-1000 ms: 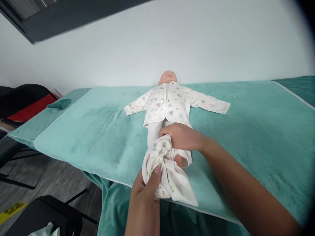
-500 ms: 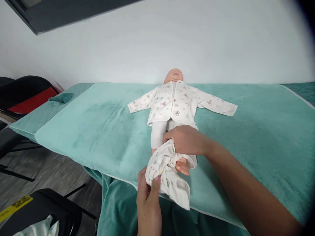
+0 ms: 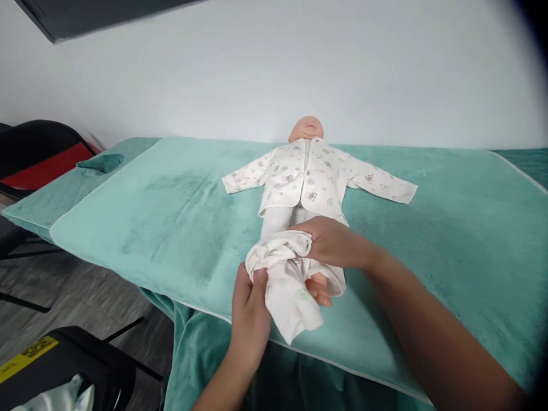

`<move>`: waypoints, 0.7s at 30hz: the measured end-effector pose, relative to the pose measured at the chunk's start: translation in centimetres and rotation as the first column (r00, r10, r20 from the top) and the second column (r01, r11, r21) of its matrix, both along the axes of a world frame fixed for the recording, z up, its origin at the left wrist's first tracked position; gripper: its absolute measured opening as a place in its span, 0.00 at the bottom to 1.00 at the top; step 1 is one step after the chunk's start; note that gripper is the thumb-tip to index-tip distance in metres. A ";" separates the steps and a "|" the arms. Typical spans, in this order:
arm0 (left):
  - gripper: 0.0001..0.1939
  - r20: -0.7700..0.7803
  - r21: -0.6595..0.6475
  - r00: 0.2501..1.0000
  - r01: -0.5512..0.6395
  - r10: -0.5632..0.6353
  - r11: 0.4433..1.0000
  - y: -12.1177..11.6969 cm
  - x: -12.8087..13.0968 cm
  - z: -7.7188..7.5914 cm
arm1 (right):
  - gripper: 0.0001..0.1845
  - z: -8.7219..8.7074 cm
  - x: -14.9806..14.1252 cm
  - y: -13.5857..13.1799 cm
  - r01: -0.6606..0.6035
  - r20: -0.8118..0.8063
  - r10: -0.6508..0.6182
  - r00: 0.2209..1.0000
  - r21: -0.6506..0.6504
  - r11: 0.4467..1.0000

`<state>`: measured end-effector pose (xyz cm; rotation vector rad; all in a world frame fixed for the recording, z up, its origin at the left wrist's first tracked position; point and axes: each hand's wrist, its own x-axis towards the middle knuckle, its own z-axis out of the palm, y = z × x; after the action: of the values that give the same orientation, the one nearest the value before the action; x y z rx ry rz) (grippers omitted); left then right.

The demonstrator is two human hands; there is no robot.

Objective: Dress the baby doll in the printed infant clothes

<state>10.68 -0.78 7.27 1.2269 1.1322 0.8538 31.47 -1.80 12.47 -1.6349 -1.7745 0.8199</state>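
A baby doll (image 3: 306, 128) lies on its back, dressed in a white printed jacket (image 3: 295, 177) with its sleeves spread wide. White printed baby pants (image 3: 293, 302) are bunched around its lower legs. My left hand (image 3: 252, 311) is closed on the left edge of the bunched pants, thumb on top. Closed on the waistband side, my right hand (image 3: 331, 242) lies across the doll's legs. One bare foot (image 3: 319, 289) sticks out of a pant leg on the right. The other foot is hidden inside the fabric.
The doll rests on a padded table with a green plush cover (image 3: 180, 222), against a white wall (image 3: 274, 68). Black chairs (image 3: 64, 365) stand at the left, one with cloth (image 3: 60, 398) on it. A dark panel (image 3: 94, 17) hangs at the upper left.
My left hand has moved up with the pants' edge, and the fabric now covers the doll's left-side foot and lower leg. The loose pant leg has straightened. My right hand keeps its hold.
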 end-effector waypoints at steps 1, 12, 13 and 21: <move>0.20 -0.006 0.046 1.000 0.007 -0.007 0.999 0.7 0.2 0.0 | 0.11 -0.1 0.2 0.1 -0.009 -0.033 0.008 0.999 -0.015 1.000; 0.22 -0.043 0.295 0.991 0.131 -0.123 0.947 8.2 2.3 0.7 | 0.11 -0.6 0.6 0.6 0.081 -0.146 -0.094 0.985 -0.092 0.992; 0.23 -0.060 0.322 0.991 0.136 -0.123 0.937 8.8 2.6 0.8 | 0.10 -0.6 0.6 0.7 0.101 -0.137 -0.111 0.984 -0.078 0.992; 0.24 -0.067 0.461 0.988 0.156 -0.142 0.874 12.3 5.8 0.8 | 0.11 -1.0 0.4 1.2 0.280 -0.065 -0.282 0.957 -0.041 0.959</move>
<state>16.49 11.56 8.12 1.7058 0.8633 1.0253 31.90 -0.61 11.44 -1.8037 -1.4438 0.7650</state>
